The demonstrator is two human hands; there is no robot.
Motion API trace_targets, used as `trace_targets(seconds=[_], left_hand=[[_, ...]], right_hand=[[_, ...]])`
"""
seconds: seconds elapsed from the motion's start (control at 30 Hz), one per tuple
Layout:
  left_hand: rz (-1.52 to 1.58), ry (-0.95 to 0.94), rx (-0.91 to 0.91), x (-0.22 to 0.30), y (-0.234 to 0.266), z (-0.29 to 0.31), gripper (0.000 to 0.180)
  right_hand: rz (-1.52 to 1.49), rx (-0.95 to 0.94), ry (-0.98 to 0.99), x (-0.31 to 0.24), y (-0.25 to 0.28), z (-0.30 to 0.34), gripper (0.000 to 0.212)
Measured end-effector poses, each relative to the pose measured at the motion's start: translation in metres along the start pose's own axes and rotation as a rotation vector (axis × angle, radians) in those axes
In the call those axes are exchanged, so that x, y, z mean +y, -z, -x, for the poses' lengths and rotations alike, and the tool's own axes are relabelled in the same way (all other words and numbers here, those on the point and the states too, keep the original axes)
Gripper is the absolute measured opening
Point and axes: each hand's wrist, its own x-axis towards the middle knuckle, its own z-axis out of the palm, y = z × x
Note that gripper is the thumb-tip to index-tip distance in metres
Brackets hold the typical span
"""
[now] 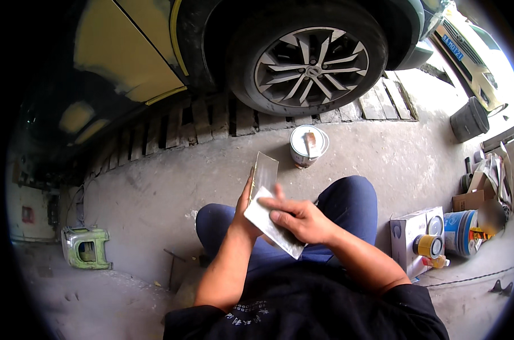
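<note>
My left hand (243, 218) is closed around a thin, greyish rectangular plate (266, 171) that stands up above its fingers. In my right hand (309, 222) is a flat, whitish rectangular plate (262, 213) with a smeared grey lower end. It lies tilted against the lower part of the greyish plate, its edges overlapping it. My right fingers stretch over its face, slightly blurred, with the thumb pressing beside them. Both plates are over my lap. Just beyond my knees stands a white-lidded can (302, 158) with a brown-and-white flat tool (312, 145) on its lid.
Ahead are a car wheel (312, 72) and a dark door with yellowish patches (126, 51), above a slatted floor strip (200, 120). A green stool (87, 247) stands left. At right are a white box (401, 233), blue pail (452, 224) and dark bucket (469, 120).
</note>
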Motion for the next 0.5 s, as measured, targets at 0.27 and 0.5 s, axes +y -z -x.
trace_targets(seconds=[0.27,0.5], left_hand=[[-0.387,-0.141,-0.2,0.007,0.021,0.001,0.042],[-0.265,-0.12,-0.239,0.015,0.026,0.005,0.051]], right_hand=[[0.187,0.032,-0.041,-0.011,-0.008,0.005,0.037],[0.107,0.108,0.057,-0.002,-0.015,-0.007,0.035]])
